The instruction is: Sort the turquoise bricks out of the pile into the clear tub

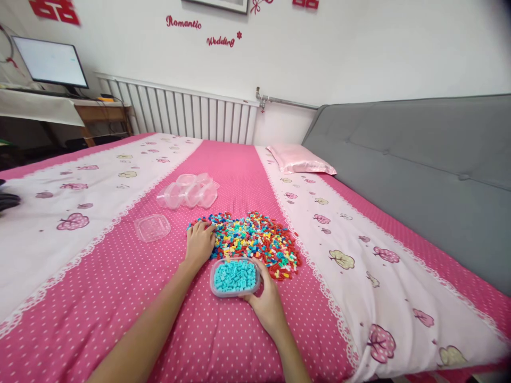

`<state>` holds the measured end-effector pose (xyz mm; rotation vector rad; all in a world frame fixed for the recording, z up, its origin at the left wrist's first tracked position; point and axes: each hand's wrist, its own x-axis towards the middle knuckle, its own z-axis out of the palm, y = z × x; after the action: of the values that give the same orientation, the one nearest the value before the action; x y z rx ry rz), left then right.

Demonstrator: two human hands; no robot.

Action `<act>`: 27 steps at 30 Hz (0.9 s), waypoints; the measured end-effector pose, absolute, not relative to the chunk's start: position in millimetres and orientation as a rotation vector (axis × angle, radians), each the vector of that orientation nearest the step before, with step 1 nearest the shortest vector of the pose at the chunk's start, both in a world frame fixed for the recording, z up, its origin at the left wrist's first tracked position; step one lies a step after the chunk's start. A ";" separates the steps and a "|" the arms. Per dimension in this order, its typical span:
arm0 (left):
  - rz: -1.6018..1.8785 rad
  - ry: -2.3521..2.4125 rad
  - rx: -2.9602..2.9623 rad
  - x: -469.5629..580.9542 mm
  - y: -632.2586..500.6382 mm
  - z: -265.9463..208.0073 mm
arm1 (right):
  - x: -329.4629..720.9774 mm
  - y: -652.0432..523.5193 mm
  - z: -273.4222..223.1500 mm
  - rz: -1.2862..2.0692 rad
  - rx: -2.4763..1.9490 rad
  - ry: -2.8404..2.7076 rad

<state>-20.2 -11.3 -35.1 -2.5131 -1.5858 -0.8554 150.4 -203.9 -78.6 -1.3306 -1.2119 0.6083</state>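
A loose heap of small toy building bricks (255, 236) in mixed colours lies on the bed. My left hand (200, 240) is at the heap's left edge, its fingers curled down among the bricks. Whatever its fingertips pinch is hidden. Just in front of the heap, my right hand (266, 295) grips the right side of a clear plastic container (214, 291), thumb along the rim and fingers underneath. Turquoise bricks (235, 275) fill the container, and no other colour shows inside it.
Beyond my left hand are a clear lid (152, 227) and a cluster of clear plastic containers (189, 190). A pink pillow (300, 158) rests by the grey headboard (407, 159). At the far left, a monitor (51, 61) stands on a desk (101, 113).
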 end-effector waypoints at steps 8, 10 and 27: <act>-0.926 -1.523 -2.520 -24.2 -10.0 -41.9 | 150.9 -203.5 -78.0 0.613 -1.347 -1.215; -0.940 -1.507 -2.522 -24.0 -10.5 -41.4 | 150.7 -203.8 -77.6 0.609 -1.349 -1.216; -1.153 -1.606 -2.412 -25.2 -15.3 -40.5 | 148.6 -206.5 -74.0 0.571 -1.362 -1.217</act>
<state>-25.2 -15.3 -40.5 -2.4124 -1.6058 -1.1533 148.6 -206.5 -74.0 -1.3618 -1.2172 0.5715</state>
